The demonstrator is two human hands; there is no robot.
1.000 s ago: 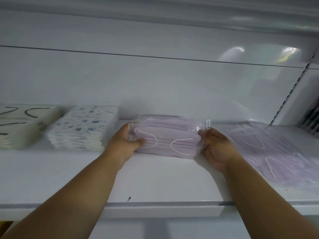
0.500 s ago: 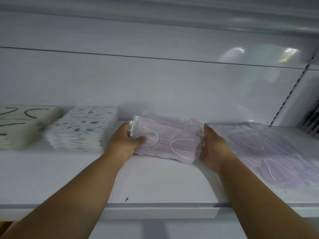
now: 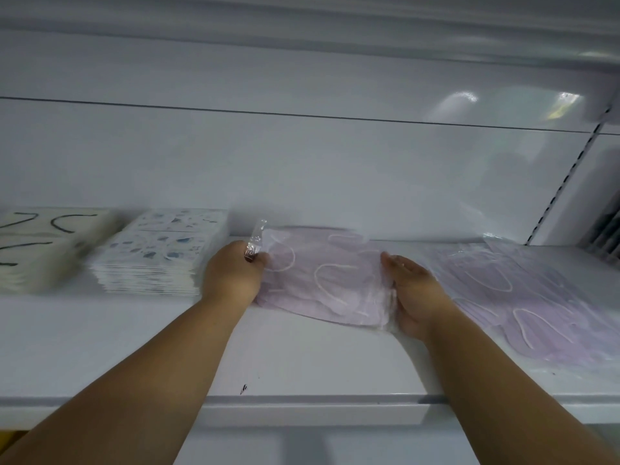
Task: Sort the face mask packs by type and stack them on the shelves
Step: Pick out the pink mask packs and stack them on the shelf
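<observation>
i have both hands on a bundle of lilac mask packs (image 3: 322, 283) lying on the white shelf (image 3: 302, 374). my left hand (image 3: 231, 275) takes its left end, the grip pinching the clear plastic flap there between thumb and curled fingers. my right hand (image 3: 412, 297) lies along the bundle's right edge with the fingers held fairly straight, pressing against the wrapper more than curling round it, so that grip reads as spread and flat.

the bundle sits between the two grips, tilted a little, its near right corner closer to the shelf's front lip than its left end. just left of my left grip stands a neat stack of patterned mask packs (image 3: 157, 260), close to my wrist, though i cannot tell if they touch. further left again is a cream stack with dark ear loops (image 3: 43, 250), blurred. just right of my right grip lies a loose spread of more lilac packs (image 3: 523, 297), fanned out and not squared up.

i judge the step in hand to be setting down and squaring this lilac bundle as its own pile, next to the patterned one. the next move calls for pushing the two grips toward each other to even the edges, turning the bundle parallel to the shelf's back wall, then letting go of the flap. after that the scattered lilac packs off my right grip look like the ones to gather onto it. the slick wrappers may slide apart if i release unevenly.
</observation>
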